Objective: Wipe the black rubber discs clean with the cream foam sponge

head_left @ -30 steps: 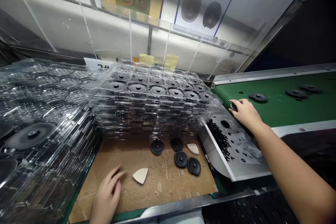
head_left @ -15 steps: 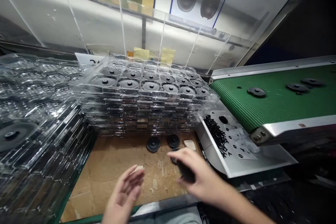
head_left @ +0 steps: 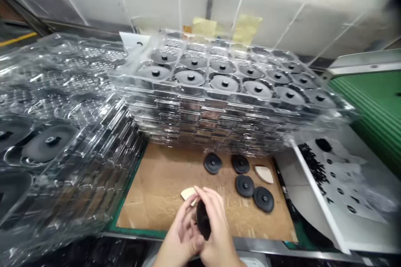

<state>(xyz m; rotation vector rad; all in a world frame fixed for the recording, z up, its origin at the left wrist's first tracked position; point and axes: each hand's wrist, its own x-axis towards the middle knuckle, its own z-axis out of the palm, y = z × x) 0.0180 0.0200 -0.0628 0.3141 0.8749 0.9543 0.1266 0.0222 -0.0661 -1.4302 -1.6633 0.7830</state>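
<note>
Both my hands meet near the front edge of the cardboard sheet (head_left: 163,183). My left hand (head_left: 178,238) and my right hand (head_left: 217,229) are closed together round one black round disc (head_left: 203,221), held on edge between them. A beige rounded-triangle pad (head_left: 188,193) lies on the cardboard just beyond my fingertips. Several more black discs (head_left: 244,185) and a second beige pad (head_left: 264,174) lie on the cardboard to the right.
A tall stack of clear blister trays (head_left: 225,104) holding black discs stands behind the cardboard. More clear trays (head_left: 56,142) pile up on the left. A white bin (head_left: 332,183) with small black parts sits at right, beside a green conveyor belt (head_left: 372,104).
My right hand came from the conveyor with a black disc to the cardboard front. My left hand rose to meet it, and both now grip the disc. The view swung left.
</note>
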